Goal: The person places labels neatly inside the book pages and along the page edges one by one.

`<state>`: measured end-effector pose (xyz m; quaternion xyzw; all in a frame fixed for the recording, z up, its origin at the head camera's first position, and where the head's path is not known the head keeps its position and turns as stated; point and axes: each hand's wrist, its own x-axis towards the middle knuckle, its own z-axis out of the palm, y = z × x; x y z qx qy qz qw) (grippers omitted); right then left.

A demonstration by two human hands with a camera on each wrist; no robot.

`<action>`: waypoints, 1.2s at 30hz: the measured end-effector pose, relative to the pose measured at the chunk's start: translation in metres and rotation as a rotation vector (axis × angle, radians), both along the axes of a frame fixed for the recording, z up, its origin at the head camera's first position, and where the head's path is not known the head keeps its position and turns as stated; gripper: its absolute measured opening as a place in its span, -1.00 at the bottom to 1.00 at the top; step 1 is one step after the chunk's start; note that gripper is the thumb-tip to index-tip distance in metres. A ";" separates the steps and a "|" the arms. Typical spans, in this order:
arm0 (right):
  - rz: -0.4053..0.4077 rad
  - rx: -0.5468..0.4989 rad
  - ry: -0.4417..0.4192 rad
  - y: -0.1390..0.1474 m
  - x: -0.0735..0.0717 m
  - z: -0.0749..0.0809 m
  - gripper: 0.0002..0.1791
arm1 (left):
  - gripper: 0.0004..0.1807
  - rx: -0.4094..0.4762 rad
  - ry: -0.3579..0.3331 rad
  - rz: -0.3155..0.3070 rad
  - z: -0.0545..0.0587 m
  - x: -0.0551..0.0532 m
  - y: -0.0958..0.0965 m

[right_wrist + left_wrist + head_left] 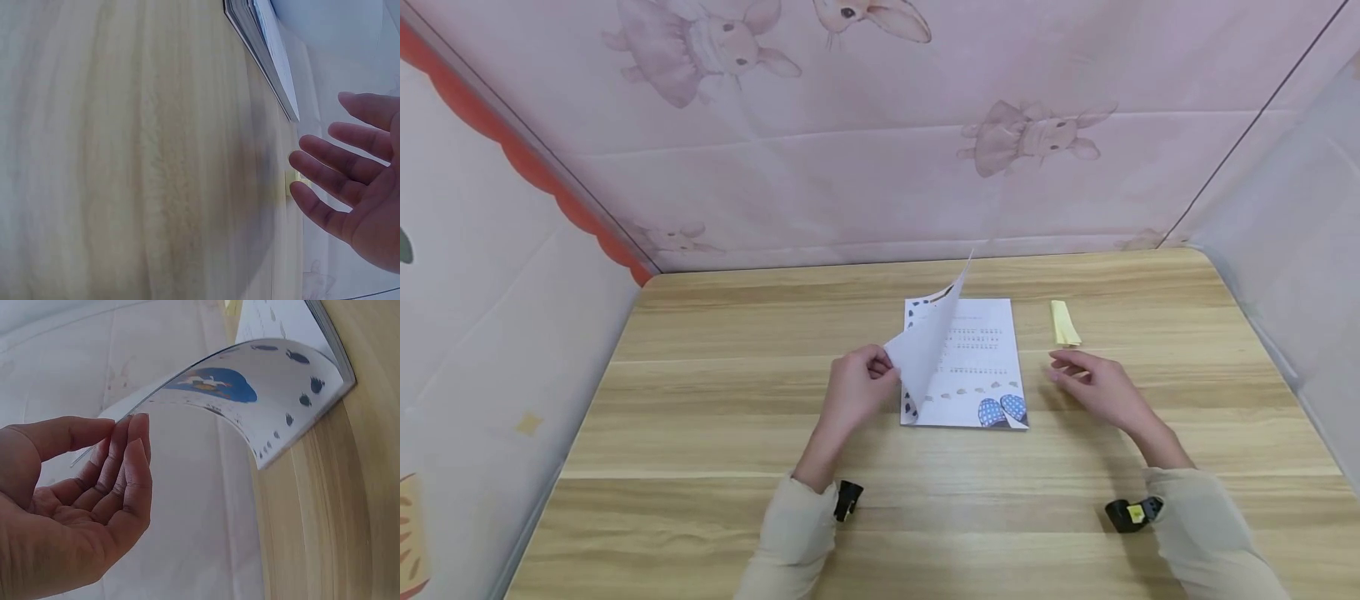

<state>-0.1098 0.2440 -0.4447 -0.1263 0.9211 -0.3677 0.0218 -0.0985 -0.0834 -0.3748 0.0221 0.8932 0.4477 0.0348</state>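
A book (977, 362) with printed text and a blue dotted picture in its corner lies on the wooden table. My left hand (859, 385) pinches the edge of one raised page (921, 346) between thumb and fingers. In the left wrist view that page (275, 369) curves up from the book, showing dark leaf-like marks and a blue picture. My right hand (1093, 385) hovers to the right of the book, fingers spread and holding nothing in the right wrist view. Just beyond its fingertips lies a pale yellow folded strip (1064, 323).
The wooden table (715, 417) reaches back to a pink curtain (850, 192) printed with rabbits. Pale side panels (475, 292) flank it on the left and right. Black devices (847, 500) are strapped at both wrists, by the beige sleeves.
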 end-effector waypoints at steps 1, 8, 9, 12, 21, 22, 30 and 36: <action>0.000 -0.001 -0.004 -0.001 0.000 0.000 -0.64 | -0.97 0.003 -0.004 0.009 0.000 0.000 -0.003; 0.004 -0.013 -0.014 -0.007 -0.003 0.000 -0.64 | -0.94 0.036 -0.026 0.071 -0.003 0.000 -0.020; 0.005 -0.015 -0.012 -0.008 -0.003 0.000 -0.64 | -0.93 0.044 -0.030 0.082 -0.004 0.000 -0.023; 0.011 -0.025 -0.007 -0.012 -0.003 0.000 -0.64 | -0.92 0.077 -0.058 0.099 -0.007 0.000 -0.029; 0.025 -0.041 0.004 -0.023 -0.006 0.004 -0.63 | -0.90 0.174 -0.126 0.141 -0.013 0.002 -0.047; 0.027 -0.041 0.004 -0.024 -0.007 0.003 -0.63 | -0.90 0.176 -0.125 0.143 -0.013 0.003 -0.048; 0.046 -0.047 -0.018 -0.034 -0.013 0.003 -0.62 | -0.90 0.228 -0.161 0.168 -0.017 0.004 -0.058; 0.086 -0.039 -0.026 -0.050 -0.017 0.009 -0.61 | -0.88 0.243 -0.170 0.193 -0.019 0.005 -0.061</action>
